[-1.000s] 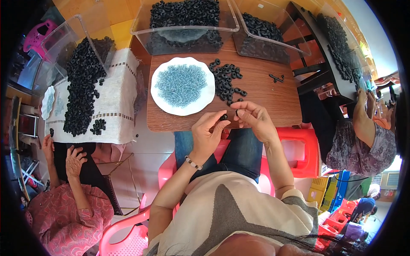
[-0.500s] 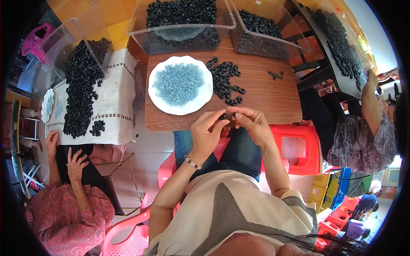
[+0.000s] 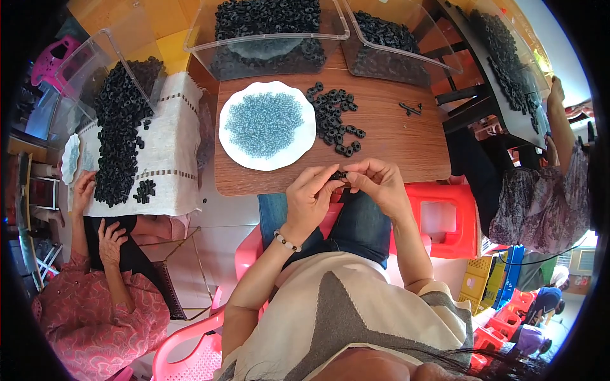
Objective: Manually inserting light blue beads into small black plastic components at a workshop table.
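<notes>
Over the near edge of the brown table [image 3: 394,143], my two hands meet fingertip to fingertip. My left hand [image 3: 310,198], with a beaded bracelet at its wrist, pinches a small black part [image 3: 338,175]. The fingers of my right hand [image 3: 384,190] are closed at the other end of that part; whether they hold a separate tiny piece is hidden. Just beyond my hands lies a loose pile of small black parts with holes [image 3: 329,117]. Left of the pile, a white scalloped plate [image 3: 229,149] is full of tiny clear blue-grey beads [image 3: 264,126].
Clear bins of black parts [image 3: 270,60] [image 3: 387,60] stand along the table's far edge. A few thin black pieces [image 3: 410,109] lie at the right. A person [image 3: 105,317] sits left by a cloth-covered table [image 3: 171,140]; another [image 3: 540,203] works at right. A red stool [image 3: 445,222] is beside me.
My fingertips have come together, closing the small gap between the parts they held. The left person's hand has moved up onto the cloth by the black heap; the right person's arm has shifted.
</notes>
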Action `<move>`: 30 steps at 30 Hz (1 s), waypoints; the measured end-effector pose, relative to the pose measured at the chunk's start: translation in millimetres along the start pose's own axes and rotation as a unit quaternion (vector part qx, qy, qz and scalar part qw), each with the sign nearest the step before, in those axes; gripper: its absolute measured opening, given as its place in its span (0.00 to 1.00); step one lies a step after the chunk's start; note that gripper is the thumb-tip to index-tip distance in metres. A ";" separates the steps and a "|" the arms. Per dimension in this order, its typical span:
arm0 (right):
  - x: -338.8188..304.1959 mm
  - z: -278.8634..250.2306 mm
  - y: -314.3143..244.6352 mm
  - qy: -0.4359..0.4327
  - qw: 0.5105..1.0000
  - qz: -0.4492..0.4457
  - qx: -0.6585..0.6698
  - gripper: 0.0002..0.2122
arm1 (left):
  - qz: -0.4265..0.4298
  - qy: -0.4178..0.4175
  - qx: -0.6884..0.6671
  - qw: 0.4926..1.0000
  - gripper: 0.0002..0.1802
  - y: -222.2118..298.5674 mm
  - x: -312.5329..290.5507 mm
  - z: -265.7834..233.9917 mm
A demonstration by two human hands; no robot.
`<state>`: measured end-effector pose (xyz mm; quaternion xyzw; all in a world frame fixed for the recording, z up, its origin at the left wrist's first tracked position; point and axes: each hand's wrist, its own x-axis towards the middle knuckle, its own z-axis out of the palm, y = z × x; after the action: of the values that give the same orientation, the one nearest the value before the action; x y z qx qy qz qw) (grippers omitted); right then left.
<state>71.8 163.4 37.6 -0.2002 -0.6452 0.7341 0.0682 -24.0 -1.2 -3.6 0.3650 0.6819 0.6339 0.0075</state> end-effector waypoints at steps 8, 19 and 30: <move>-3.1 3.9 -2.9 0.038 0.995 -0.023 -0.095 0.05 | 0.011 -0.021 0.003 1.000 0.18 1.2 -3.1 1.1; -5.9 5.7 -6.9 0.028 0.970 -0.074 -0.231 0.06 | 0.065 -0.045 0.057 0.995 0.18 -11.2 -12.4 6.6; -3.9 3.5 -6.5 0.016 0.954 -0.106 -0.278 0.05 | 0.073 -0.036 0.080 0.993 0.19 -10.8 -11.1 6.1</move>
<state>73.0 159.8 45.1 -0.1528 -0.8404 0.5108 0.0975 -18.2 -0.8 -19.3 0.4359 0.7015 0.5622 -0.0432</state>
